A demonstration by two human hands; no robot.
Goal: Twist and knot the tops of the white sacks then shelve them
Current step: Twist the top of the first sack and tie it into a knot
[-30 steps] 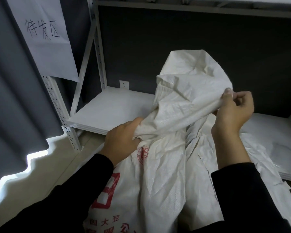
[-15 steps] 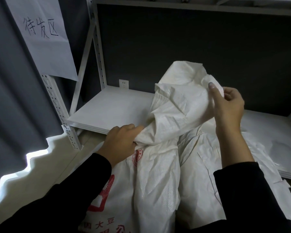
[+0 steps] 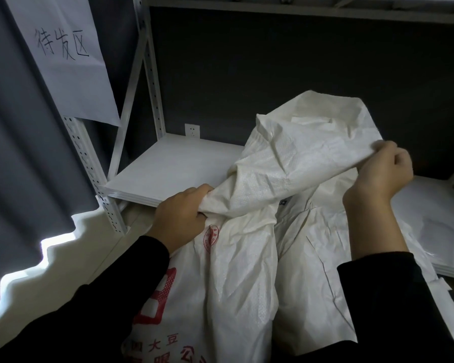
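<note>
Head view, biggest first: what's there?

— Grey curtain [image 3: 24, 158] on the left, pleated. White metal rack [image 3: 152, 82], perforated posts. White sack [image 3: 247, 279] stands in front of it, between the person's arms. Shelf board [image 3: 168, 169] behind the sack, flat, smooth, matte. Paper sign [image 3: 63, 61] with handwriting hangs at the rack post.

— Sack material?

— Woven plastic, crinkly, holds stiff folds, red print low on the front. Loose top [image 3: 304, 153] sticks up as a wide crumpled flap, not yet twisted tight, no knot. More white weave to the right; second sack or the same one, cannot tell.

— Hands?

— Left hand [image 3: 180, 218] fisted round the gathered neck, low, near the board's front edge. Right hand [image 3: 380, 174] pinches the flap's far edge, thumb against curled fingers, holds it out taut.

— Step?

— Twisting, early, I'd say. To do it well: left clamps the neck hard as the anchor, right bunches the wide flap into a rope before winding. Weave looks slippery and springy, so a slack twist would likely unwind. Leave enough tail for the knot.

— Small stuff?

— Round red stamp [image 3: 210, 238] just below the left hand; wall socket [image 3: 192, 130] behind the board.
</note>
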